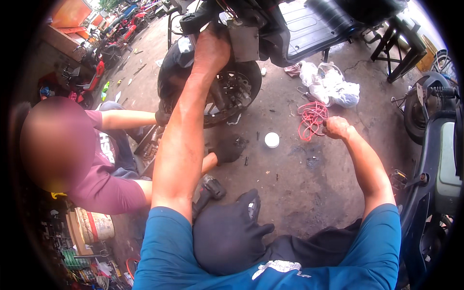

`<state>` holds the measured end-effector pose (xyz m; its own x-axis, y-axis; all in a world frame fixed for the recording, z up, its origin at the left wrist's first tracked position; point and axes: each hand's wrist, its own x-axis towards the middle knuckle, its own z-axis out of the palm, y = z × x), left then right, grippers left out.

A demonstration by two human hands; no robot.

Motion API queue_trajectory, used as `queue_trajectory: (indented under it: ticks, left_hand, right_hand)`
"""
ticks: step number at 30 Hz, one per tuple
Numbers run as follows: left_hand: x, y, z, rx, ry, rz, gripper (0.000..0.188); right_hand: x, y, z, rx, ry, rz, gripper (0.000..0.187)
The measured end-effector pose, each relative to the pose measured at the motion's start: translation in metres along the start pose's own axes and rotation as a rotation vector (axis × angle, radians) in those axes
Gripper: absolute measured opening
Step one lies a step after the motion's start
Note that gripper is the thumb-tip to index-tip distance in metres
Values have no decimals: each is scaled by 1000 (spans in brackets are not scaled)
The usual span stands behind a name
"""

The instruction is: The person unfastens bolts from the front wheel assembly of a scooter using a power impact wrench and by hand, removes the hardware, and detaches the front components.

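Note:
My left hand (211, 50) reaches up to the front of a partly stripped scooter, beside a grey box-shaped part (244, 43). Its fingers are hidden among dark parts and loose wires. Off to the right, my right hand (338, 127) is closed at the edge of a tangled red cable (311, 116); a small dark bit shows at the fingertips. Below my left hand stands the scooter's front wheel (253, 82). A co-worker's dark-gloved hand (229, 149) is low over the floor, and their other arm (133, 118) extends to the wheel.
White plastic bags (328, 84) lie beyond the cable. A white round lid or cup (271, 140) and several small dark bolts sit on the floor. A cordless power tool (210, 189) is near my leg. Another scooter frame (437, 159) stands at right; a bucket (96, 225) is lower left.

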<state>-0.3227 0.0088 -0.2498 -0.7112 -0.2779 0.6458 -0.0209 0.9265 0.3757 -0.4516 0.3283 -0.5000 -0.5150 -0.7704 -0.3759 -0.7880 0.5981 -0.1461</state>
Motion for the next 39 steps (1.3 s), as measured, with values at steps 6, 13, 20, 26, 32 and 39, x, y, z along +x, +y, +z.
queue_trajectory:
  ticks: [6, 13, 20, 26, 32, 39]
  left_hand:
    - [-5, 3, -3, 25, -6, 3, 34]
    - [-124, 48, -13, -194, 224, -125, 36]
    - [-342, 26, -16, -101, -563, -554, 24]
    - [-237, 159, -88, -7, -893, -300, 23]
    - [-225, 172, -102, 29, -919, -12, 20]
    - [-227, 169, -103, 29, -884, -40, 23]
  right_hand:
    - [9, 2, 9, 6, 12, -40, 28]
    - [11, 9, 18, 40, 47, -37, 27]
    - [22, -6, 22, 21, -1, -80, 28]
    - [11, 14, 36, -2, -72, -10, 29]
    - [9, 3, 22, 12, -59, -15, 31]
    - [14, 1, 22, 1, -65, -18, 32]
